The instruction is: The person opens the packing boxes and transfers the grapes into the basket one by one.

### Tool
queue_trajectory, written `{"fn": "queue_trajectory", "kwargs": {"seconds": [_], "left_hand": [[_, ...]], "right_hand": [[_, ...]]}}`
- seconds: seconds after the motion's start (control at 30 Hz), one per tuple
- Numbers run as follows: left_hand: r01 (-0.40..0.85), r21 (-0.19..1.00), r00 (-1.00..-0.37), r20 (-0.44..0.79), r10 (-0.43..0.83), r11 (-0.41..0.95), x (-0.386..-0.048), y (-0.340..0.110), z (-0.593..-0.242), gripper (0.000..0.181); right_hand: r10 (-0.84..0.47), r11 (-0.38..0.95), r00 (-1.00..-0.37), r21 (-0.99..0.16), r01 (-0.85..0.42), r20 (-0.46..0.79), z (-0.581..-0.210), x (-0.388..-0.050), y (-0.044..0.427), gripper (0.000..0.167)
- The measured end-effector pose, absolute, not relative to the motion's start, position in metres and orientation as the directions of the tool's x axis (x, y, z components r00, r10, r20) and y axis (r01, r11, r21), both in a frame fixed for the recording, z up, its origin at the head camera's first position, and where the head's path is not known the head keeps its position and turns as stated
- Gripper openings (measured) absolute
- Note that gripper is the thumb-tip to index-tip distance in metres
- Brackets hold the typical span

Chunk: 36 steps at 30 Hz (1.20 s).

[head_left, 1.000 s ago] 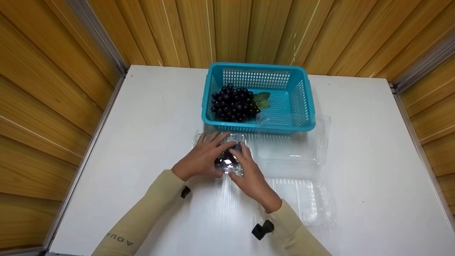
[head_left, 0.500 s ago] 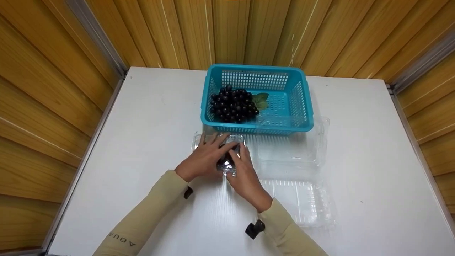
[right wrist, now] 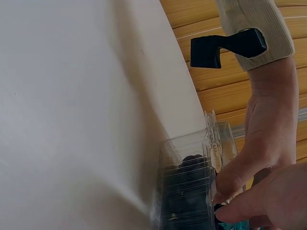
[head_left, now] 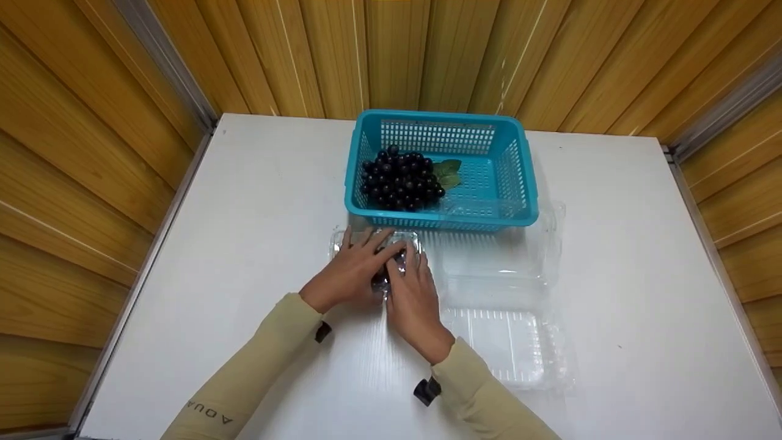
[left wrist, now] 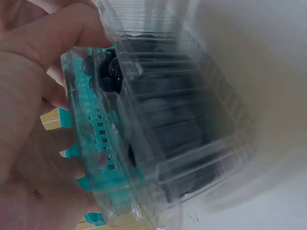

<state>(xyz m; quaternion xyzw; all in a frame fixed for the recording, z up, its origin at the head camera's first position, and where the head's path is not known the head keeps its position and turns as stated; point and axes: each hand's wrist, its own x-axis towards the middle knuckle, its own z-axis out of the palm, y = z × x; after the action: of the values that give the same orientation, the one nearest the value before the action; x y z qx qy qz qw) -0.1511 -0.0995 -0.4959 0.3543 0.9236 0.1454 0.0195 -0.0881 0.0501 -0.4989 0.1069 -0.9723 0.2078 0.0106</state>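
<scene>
A clear plastic clamshell box (head_left: 410, 237) with dark grapes (left wrist: 158, 115) inside lies on the white table, just in front of the turquoise basket. My left hand (head_left: 345, 275) rests over the left half of its lid, fingers spread and thumb low at the near side. On the right half lies my right hand (head_left: 415, 305), its fingers straight and pointing away from me. The fingertips of both hands meet near the middle of the lid. From the right wrist view, the box wall (right wrist: 184, 196) stands upright on the table. Both palms hide much of the lid.
The turquoise basket (head_left: 440, 115) at the back holds a bunch of dark grapes (head_left: 400, 180) with green leaves (head_left: 449, 174). An unfolded clear clamshell (head_left: 501, 342) lies right of my hands, its far part against the basket. Wooden panels (head_left: 391, 55) border the table.
My right hand has shifted left and turned, its thumb leaving the near edge and its fingers lying flatter over the lid. The left hand stays almost in place.
</scene>
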Motion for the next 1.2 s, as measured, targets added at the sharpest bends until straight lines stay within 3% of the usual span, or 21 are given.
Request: {"fn": "queue_trajectory", "kwargs": {"seconds": [0.2,0.57,0.97,1.2], "left_hand": [[0.634,0.264,-0.763,0.061,0.644,0.727,-0.152,-0.099,-0.497,0.095],[0.634,0.255,-0.768,0.098,0.633,0.730,-0.154,-0.093,-0.493,0.088],[0.633,0.246,-0.768,0.082,0.635,0.734,-0.159,-0.089,-0.485,0.061],[0.617,0.275,-0.774,0.043,0.631,0.737,-0.162,-0.090,-0.481,0.060]], "right_hand": [[-0.197,0.923,-0.979,-0.327,-0.202,0.049,-0.499,-0.090,0.046,0.056],[-0.234,0.946,-0.969,-0.213,-0.245,0.077,-0.499,-0.092,0.043,0.057],[-0.201,0.954,-0.977,-0.211,-0.212,0.074,-0.501,-0.091,0.045,0.056],[-0.209,0.949,-0.973,-0.219,-0.225,0.097,-0.503,-0.093,0.048,0.057]]}}
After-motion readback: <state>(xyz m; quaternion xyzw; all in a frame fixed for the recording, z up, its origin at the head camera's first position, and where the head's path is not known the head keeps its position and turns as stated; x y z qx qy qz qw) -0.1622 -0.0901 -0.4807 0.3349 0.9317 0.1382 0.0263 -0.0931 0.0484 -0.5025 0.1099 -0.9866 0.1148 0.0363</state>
